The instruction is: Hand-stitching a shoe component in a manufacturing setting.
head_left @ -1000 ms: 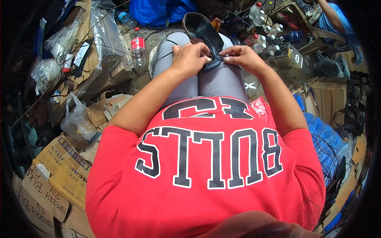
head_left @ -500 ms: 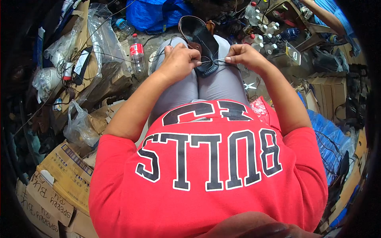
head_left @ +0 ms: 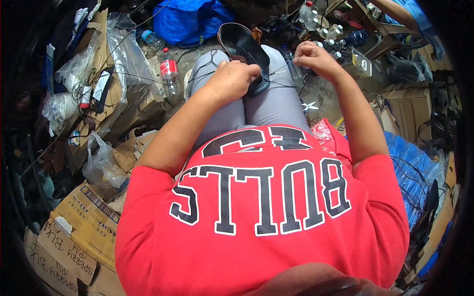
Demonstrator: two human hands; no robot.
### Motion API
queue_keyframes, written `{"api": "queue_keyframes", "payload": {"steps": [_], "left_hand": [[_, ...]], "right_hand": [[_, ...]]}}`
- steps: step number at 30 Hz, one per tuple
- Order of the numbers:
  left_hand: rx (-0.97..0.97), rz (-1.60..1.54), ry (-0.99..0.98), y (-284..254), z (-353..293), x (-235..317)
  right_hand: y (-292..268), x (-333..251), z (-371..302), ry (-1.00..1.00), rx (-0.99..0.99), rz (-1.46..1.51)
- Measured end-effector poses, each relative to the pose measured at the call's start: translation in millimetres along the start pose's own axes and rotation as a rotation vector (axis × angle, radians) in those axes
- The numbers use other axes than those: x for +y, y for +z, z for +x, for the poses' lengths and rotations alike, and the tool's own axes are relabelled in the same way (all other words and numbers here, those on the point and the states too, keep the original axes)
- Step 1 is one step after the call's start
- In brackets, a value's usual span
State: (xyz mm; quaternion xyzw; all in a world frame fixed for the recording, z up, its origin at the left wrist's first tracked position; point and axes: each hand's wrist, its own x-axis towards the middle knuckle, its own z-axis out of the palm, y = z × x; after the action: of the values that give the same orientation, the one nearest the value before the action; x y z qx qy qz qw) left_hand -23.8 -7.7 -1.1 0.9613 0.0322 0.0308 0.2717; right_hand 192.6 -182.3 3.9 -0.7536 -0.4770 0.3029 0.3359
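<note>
A dark shoe (head_left: 261,54) with a brown inner edge lies across my lap, its stitched toe toward me. My left hand (head_left: 234,81) is closed at the shoe's left side, with its fingertips over the edge near the toe. To the right of the shoe a thin pale strand or needle (head_left: 281,72) shows over my grey-trousered thigh. My right hand (head_left: 316,59) is raised off the shoe, beyond my right knee, fingers curled together. What they pinch, if anything, is too small to make out. Dark thread (head_left: 197,76) trails left from my left hand.
A red-labelled bottle (head_left: 169,73) stands left of my knees, and a blue plastic bag (head_left: 190,22) lies beyond. Small scissors (head_left: 309,106) rest right of my thigh. Several capped bottles (head_left: 331,37) stand at the far right. Cardboard (head_left: 89,207) lies at the near left. Another person's arm (head_left: 395,12) shows top right.
My right hand has moved up and right, away from the shoe and the pale strand. My left hand has shifted slightly right and closed in against the shoe.
</note>
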Motion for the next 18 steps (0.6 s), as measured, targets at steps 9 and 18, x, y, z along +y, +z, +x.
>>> {"api": "queue_keyframes", "payload": {"steps": [9, 18], "left_hand": [[-0.032, 0.037, 0.020, 1.0, -3.0, -6.6], [-0.016, 0.229, 0.058, -23.4, -54.2, -32.7]], "right_hand": [[34.5, -68.0, -6.9, -0.433, -0.035, -0.808], [32.3, -25.9, -12.0, -0.381, -0.105, -0.744]]}}
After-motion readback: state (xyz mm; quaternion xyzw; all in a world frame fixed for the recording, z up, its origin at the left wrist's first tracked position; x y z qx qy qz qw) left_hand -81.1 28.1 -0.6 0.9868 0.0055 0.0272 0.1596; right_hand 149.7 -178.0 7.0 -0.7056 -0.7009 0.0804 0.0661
